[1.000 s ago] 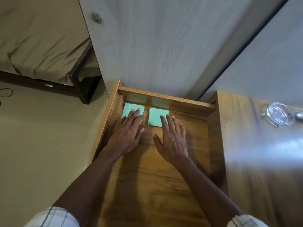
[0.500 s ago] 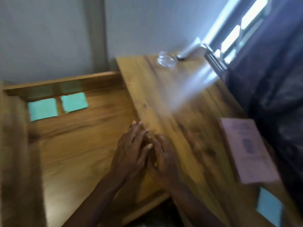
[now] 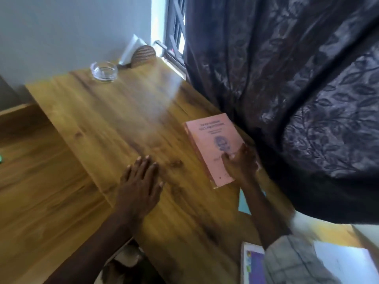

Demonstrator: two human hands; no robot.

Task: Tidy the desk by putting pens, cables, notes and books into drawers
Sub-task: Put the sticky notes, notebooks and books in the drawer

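Observation:
A pink book (image 3: 213, 140) lies on the wooden desk (image 3: 123, 119) close to the dark curtain. My right hand (image 3: 241, 163) grips its near right corner, thumb on the cover and fingers at the book's edge. My left hand (image 3: 141, 181) lies flat, fingers straight, on the desk's left edge beside the open drawer (image 3: 30, 171). A sliver of a green note (image 3: 1, 157) shows in the drawer at the far left. A light blue note (image 3: 244, 203) lies on the desk, partly under my right forearm.
A glass ashtray (image 3: 103, 70) and a brown woven object (image 3: 143, 55) stand at the desk's far end by the window. The dark curtain (image 3: 287, 99) hangs over the right edge. A colourful book (image 3: 253, 263) and white paper (image 3: 344, 263) lie at the bottom right.
Both hands left the green notes in the drawer. My view swung right to the desk; my right hand reached the pink book and my left hand settled on the desk edge.

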